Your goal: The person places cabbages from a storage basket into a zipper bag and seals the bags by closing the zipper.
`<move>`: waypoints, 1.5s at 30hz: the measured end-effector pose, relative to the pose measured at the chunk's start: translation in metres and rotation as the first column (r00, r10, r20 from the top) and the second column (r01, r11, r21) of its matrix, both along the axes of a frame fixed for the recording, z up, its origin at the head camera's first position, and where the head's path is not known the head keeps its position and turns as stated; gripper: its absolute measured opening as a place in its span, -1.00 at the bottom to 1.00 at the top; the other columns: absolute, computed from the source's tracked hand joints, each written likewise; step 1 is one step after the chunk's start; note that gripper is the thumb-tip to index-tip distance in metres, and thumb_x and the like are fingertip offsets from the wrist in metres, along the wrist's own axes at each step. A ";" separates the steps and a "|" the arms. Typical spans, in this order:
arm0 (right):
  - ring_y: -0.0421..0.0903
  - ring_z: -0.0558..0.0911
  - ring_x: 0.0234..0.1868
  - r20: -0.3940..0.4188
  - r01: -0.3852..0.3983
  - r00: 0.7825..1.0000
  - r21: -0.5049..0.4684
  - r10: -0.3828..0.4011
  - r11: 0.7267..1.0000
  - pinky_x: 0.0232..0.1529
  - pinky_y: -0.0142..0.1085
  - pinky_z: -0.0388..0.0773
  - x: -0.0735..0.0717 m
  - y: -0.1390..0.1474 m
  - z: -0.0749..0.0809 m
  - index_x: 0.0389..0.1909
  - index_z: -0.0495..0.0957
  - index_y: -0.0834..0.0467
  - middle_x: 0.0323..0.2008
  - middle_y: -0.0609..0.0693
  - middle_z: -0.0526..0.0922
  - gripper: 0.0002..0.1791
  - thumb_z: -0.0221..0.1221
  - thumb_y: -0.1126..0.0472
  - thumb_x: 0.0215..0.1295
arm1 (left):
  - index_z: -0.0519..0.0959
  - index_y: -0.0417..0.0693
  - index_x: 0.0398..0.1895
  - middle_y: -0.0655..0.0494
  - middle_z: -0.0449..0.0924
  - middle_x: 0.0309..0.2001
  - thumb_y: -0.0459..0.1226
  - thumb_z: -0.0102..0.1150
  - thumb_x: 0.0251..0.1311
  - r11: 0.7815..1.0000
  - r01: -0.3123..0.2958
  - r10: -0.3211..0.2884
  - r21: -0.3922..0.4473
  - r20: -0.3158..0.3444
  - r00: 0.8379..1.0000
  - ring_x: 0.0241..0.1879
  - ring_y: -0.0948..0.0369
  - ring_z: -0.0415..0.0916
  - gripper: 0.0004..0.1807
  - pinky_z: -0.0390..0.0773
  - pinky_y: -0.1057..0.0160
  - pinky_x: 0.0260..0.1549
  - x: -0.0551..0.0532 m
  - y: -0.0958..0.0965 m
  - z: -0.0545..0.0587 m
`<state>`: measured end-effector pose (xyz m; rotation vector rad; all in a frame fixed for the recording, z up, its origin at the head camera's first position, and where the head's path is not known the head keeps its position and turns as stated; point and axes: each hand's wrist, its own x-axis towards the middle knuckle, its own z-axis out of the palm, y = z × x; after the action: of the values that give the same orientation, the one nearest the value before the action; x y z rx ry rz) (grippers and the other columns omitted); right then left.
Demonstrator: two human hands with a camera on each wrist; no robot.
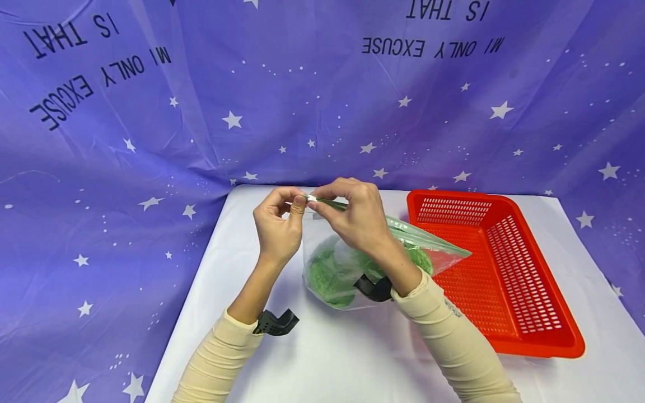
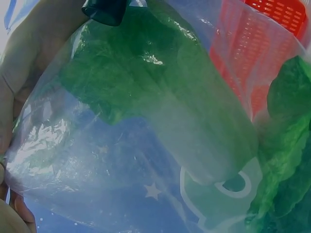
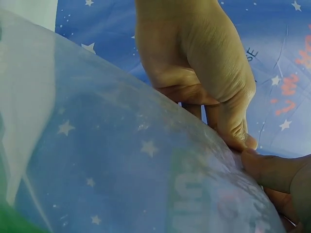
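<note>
A clear zip bag (image 1: 313, 240) with a green top edge is held up by both hands over the white table. Leafy green vegetables (image 1: 327, 274) with pale stalks lie inside it, also visible through the plastic (image 2: 87, 155) in the left wrist view. My left hand (image 1: 278, 226) pinches the left end of the zip edge between thumb and fingers. Close beside it, my right hand (image 1: 359, 215) pinches the zip edge at a small white slider (image 1: 312, 197). The thumbs nearly meet there. Fingertips partly hide the slider. The bag's right corner hangs free.
A red perforated plastic basket (image 1: 544, 268) stands on the right of the white table (image 1: 322, 358), partly behind the bag's right corner. A purple cloth (image 1: 322, 101) with stars and lettering hangs behind. Black camera mounts (image 1: 277, 323) sit on both wrists.
</note>
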<state>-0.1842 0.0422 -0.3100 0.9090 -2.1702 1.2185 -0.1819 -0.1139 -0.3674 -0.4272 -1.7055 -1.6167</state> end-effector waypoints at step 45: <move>-0.17 0.66 -0.32 0.124 0.087 0.988 0.064 -0.094 0.994 -0.34 -0.33 0.47 0.000 0.081 -0.002 -0.36 0.78 0.12 -0.38 -0.11 0.74 -0.88 0.47 0.26 0.04 | 0.51 -0.53 -0.41 -0.25 0.58 -0.56 -0.44 0.23 0.23 0.992 -0.083 0.080 0.094 0.030 0.996 -0.54 0.28 0.57 -0.79 0.50 0.39 -0.50 -0.003 -0.021 0.010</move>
<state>-0.1843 0.1234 -0.3123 0.7656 -2.3319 1.2040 -0.1850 -0.1354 -0.3574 -0.2871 -1.6364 -1.6430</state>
